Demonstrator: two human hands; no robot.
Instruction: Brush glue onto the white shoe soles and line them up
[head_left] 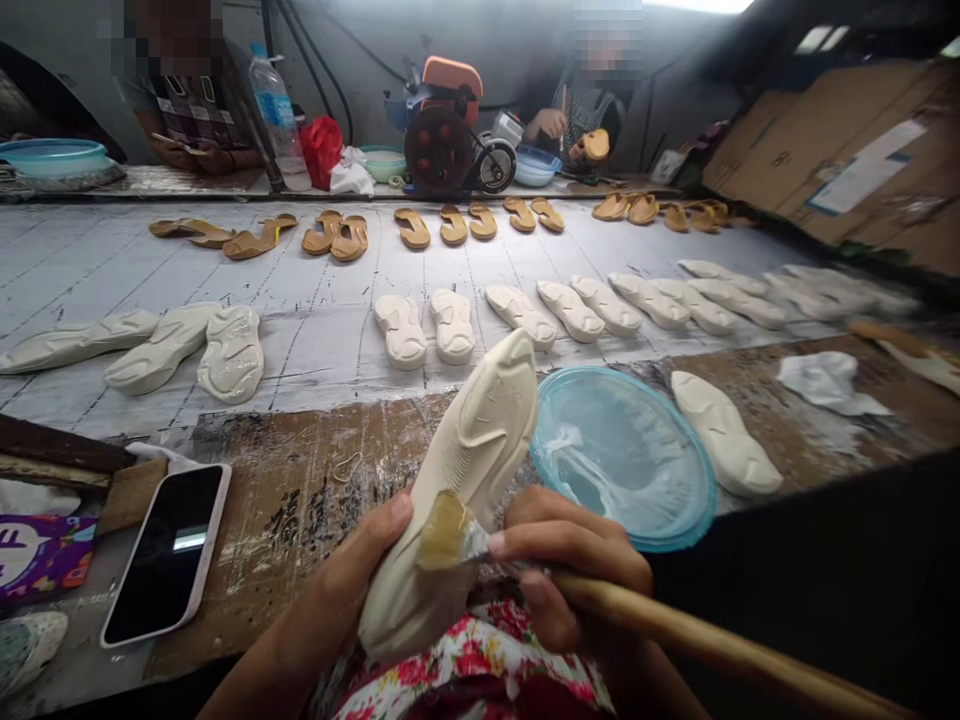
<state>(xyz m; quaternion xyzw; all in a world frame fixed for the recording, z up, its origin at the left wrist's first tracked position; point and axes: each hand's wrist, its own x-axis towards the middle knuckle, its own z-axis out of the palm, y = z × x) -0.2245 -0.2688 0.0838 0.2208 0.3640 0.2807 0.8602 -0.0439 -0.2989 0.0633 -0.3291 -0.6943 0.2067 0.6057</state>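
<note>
My left hand grips a cream shoe sole by its left side, tilted up over my lap with its toe pointing away from me. In my right hand is a glue brush with a long wooden handle; its yellowish bristles touch the sole near the middle. Just beyond my right hand stands a blue plastic basin with whitish liquid smeared inside. Another cream sole lies right of the basin.
Cream soles line the white conveyor belt, with tan shoe uppers farther back. A phone lies at left. Across the belt are a motor machine, a bottle and two people. Crumpled tissue sits at right.
</note>
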